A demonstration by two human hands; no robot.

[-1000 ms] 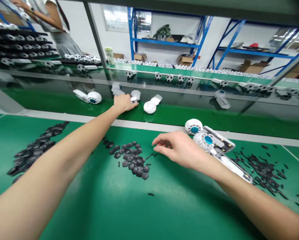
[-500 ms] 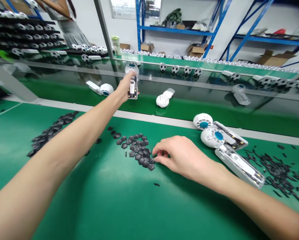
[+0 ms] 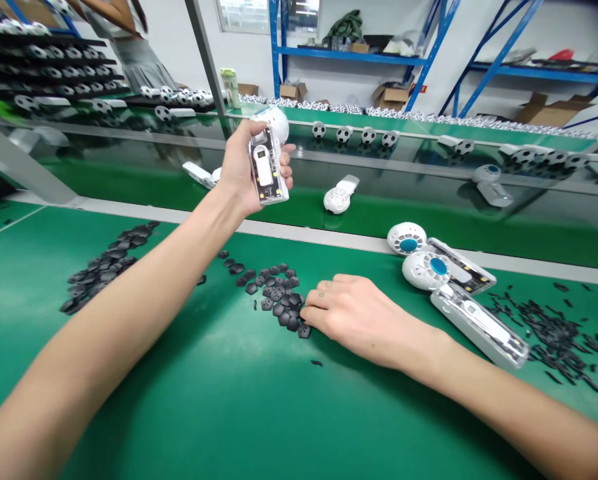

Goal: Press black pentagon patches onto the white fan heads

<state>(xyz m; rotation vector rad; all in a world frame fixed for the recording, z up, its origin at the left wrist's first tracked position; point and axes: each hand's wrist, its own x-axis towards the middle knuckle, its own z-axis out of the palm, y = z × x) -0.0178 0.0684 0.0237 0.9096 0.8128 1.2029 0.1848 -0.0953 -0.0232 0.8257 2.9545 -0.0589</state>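
One white device (image 3: pixel 265 170), with a round head and a flat, clear-cased handle, is held in the grip of the left hand (image 3: pixel 237 160) above the green belt (image 3: pixel 289 212). The pentagonal black pieces (image 3: pixel 281 310) are touched by the right hand (image 3: pixel 346 310), its fingers narrowly bunched; whether one is pinched cannot be told. Two similar devices (image 3: pixel 426 270) are located right, near the worktop's (image 3: pixel 259 407) far edge. Open room is provided at the near side.

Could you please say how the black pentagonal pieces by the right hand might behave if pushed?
The black pentagonal pieces look thin, so probably light. Their flat, angular shapes suggest sliding rather than rolling; some overlap, so neighbours may shift too.
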